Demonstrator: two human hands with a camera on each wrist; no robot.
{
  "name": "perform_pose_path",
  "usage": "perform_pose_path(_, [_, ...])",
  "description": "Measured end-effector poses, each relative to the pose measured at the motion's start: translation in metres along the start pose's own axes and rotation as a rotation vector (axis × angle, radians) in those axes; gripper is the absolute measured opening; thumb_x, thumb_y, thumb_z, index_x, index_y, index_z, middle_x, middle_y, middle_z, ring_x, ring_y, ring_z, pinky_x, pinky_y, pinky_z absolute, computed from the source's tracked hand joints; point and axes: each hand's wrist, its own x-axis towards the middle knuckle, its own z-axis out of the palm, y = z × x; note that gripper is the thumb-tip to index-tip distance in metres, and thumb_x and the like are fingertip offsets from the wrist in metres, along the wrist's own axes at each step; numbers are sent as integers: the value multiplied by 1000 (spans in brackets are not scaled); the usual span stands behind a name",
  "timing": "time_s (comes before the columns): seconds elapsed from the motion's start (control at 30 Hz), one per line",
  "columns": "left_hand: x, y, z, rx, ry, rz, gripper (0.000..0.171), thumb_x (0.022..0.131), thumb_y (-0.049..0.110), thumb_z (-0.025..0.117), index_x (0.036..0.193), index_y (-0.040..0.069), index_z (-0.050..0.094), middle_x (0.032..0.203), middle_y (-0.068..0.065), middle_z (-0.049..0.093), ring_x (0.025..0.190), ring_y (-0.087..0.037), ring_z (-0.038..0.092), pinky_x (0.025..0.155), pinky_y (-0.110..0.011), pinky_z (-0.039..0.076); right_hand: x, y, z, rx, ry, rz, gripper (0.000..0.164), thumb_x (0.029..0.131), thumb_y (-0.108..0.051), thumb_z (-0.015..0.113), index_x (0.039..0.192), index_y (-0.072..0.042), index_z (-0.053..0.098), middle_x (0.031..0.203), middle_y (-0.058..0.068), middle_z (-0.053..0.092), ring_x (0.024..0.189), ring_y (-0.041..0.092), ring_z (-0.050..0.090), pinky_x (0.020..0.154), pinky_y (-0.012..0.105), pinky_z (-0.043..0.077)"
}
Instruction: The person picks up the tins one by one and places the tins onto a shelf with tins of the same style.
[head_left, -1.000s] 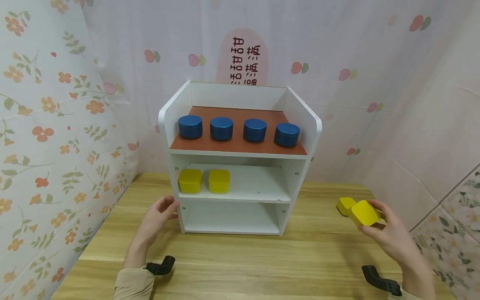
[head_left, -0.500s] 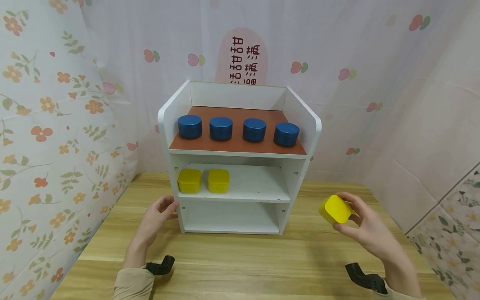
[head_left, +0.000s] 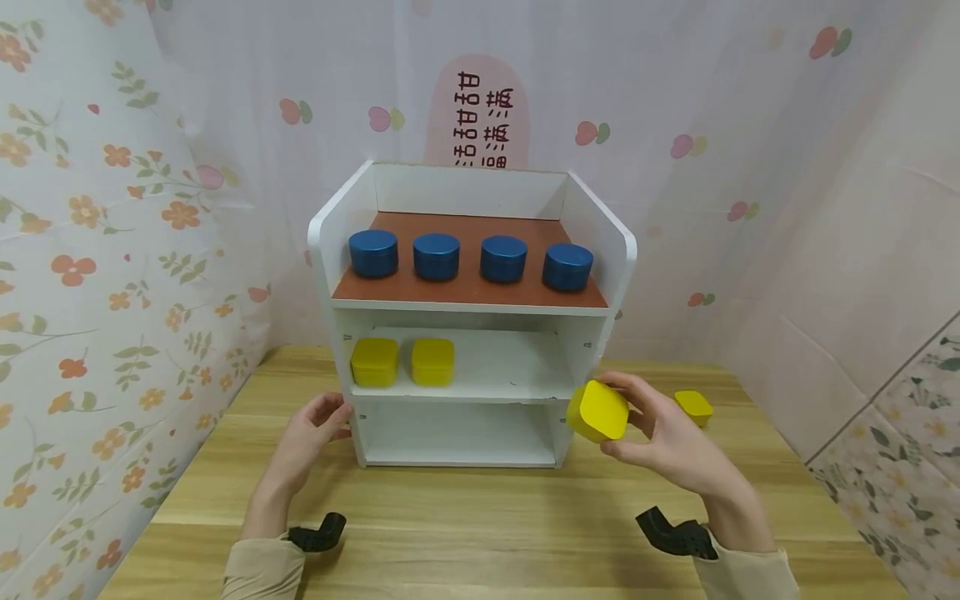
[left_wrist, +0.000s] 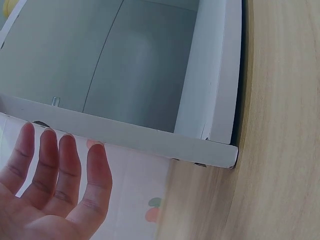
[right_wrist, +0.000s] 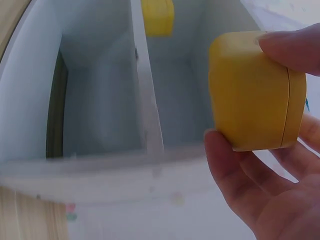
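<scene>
My right hand (head_left: 660, 437) holds a square yellow tin with rounded corners (head_left: 597, 411), tilted in the air before the right side of a white shelf unit (head_left: 472, 309). In the right wrist view, thumb and fingers grip the tin (right_wrist: 250, 92) on opposite sides. Two similar yellow tins, one at the far left (head_left: 375, 362) and one beside it (head_left: 432, 362), stand on the middle shelf. My left hand (head_left: 306, 437) is at the unit's lower left side. The left wrist view has its fingers (left_wrist: 67, 165) fairly straight, fingertips at the side panel's edge; firm contact cannot be made out.
Several round blue tins (head_left: 437, 256) stand in a row on the brown top shelf (head_left: 468, 292). Another yellow tin (head_left: 694, 406) lies on the wooden table (head_left: 465, 533), right of the unit and behind my right hand. Patterned curtains (head_left: 675, 183) surround the table.
My right hand has carried the yellow tin leftward from the table's right side to the shelf unit's right edge, leaving another yellow tin behind. My left hand has stayed put.
</scene>
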Motion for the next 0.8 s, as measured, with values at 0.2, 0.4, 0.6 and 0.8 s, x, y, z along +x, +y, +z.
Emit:
perform_pose_path(0.2, [2, -4, -1, 3, -1, 9, 36, 101, 23, 57, 118, -8, 51, 110, -16, 57, 98, -12, 58, 83, -28, 54, 26, -13, 18, -10, -67, 21, 73, 79, -3, 79, 141, -15, 43, 136, -1, 49, 115, 21, 51, 101, 29, 44])
perform_pose_path(0.4, [3, -5, -2, 15, -3, 3, 38, 101, 26, 57, 119, -7, 51, 111, -16, 56, 98, -13, 58, 84, -29, 55, 52, -21, 31, -3, -113, 12, 73, 78, 0, 77, 141, -15, 43, 136, 0, 49, 112, 22, 51, 100, 46, 44])
perform_pose_path(0.6, [2, -5, -2, 11, -6, 4, 38, 101, 26, 57, 119, -7, 51, 110, -13, 57, 98, -13, 58, 84, -30, 55, 75, -27, 41, -20, -139, 9, 68, 79, -2, 75, 139, -16, 45, 134, -2, 50, 109, 22, 51, 96, 44, 46])
perform_pose_path(0.8, [2, -2, -1, -2, 7, 12, 34, 101, 22, 58, 116, -7, 52, 107, -13, 58, 96, -13, 59, 82, -30, 55, 95, -28, 50, -56, -167, -20, 66, 80, -6, 74, 139, -14, 46, 135, 1, 50, 109, 23, 50, 93, 41, 49])
